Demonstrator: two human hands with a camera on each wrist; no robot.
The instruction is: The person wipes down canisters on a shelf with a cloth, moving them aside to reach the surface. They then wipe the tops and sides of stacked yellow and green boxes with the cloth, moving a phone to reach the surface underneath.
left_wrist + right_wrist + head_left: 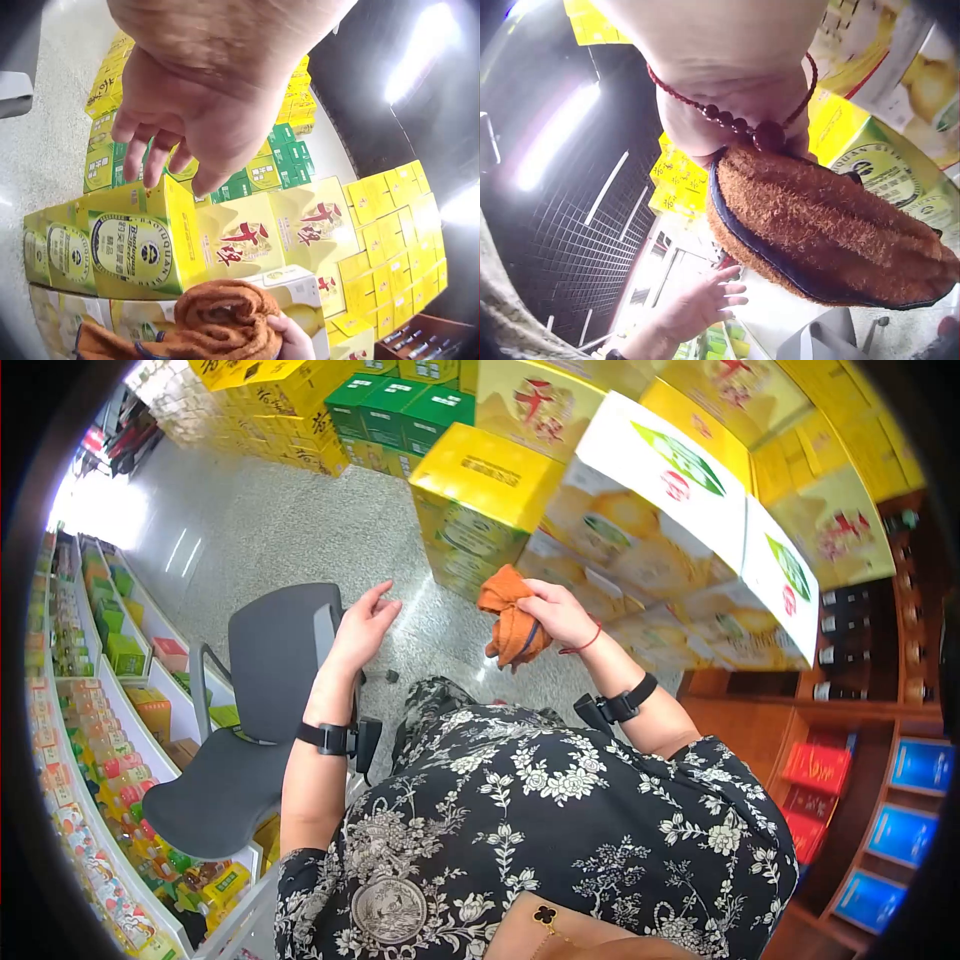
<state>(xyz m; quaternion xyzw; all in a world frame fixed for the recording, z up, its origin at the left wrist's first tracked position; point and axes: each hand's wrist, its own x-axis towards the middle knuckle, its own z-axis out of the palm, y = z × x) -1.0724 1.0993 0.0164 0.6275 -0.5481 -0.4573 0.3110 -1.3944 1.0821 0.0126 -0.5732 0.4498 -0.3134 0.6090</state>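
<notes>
An orange cloth (pixel 516 622) with a dark edge hangs bunched from the right hand (pixel 562 615), whose fingers and thumb pinch its upper part. The left hand (pixel 368 626) is held in the air over the floor, holding nothing, its fingers loosely bent. In the left wrist view the cloth (pixel 225 319) looks folded and rolled, the right hand (pixel 291 337) at its side and the left hand (pixel 187 112) above it. The right wrist view shows the cloth (pixel 817 225) large below the right hand (pixel 735 112), with the left hand (pixel 697 307) apart from it.
A yellow and green carton (pixel 485 480) and white-topped cartons (pixel 660 450) stand stacked in front of the right hand. A grey chair (pixel 285 660) is beside the left arm. Shelves of packets (pixel 130 760) line the left; a wooden cabinet (pixel 750 725) is at right.
</notes>
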